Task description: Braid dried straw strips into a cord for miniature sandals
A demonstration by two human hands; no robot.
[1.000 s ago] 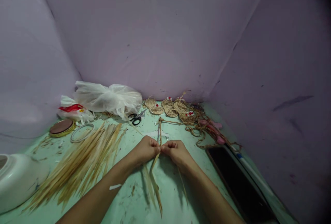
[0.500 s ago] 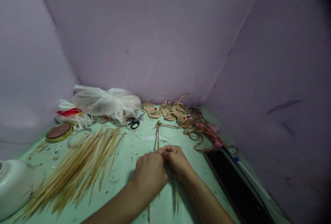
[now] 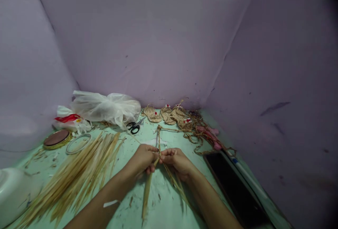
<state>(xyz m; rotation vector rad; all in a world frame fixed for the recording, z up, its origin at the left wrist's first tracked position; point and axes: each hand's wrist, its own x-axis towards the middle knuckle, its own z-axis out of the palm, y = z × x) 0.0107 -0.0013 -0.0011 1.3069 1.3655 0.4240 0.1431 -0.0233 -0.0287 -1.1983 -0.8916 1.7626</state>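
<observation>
A thin braided cord [image 3: 158, 138] of dry plant fibre runs from a fixed point on the green table down to my fingers. My left hand [image 3: 144, 160] pinches the cord's lower end from the left, where one flat strand [image 3: 146, 197] hangs down toward me. On the other side my right hand [image 3: 176, 162] pinches the same spot, with further loose strands [image 3: 173, 181] trailing below it. To the left lies a spread bundle of dry straw-coloured fibre strips [image 3: 76, 176]. Both hands are closed, with fingertips nearly touching.
Scissors [image 3: 133, 127] and a white plastic bag [image 3: 108, 107] lie at the back left. Woven slipper shapes with beads [image 3: 169, 115] sit against the wall. A dark phone-like slab [image 3: 235, 186] is at right, a white rounded vessel [image 3: 16, 193] at left, a tape ring [image 3: 78, 143] nearby.
My left hand has turned from knuckles-up over the strands to a pinch at the left, uncovering the strands below. My right hand stays at the cord. The view has shifted slightly.
</observation>
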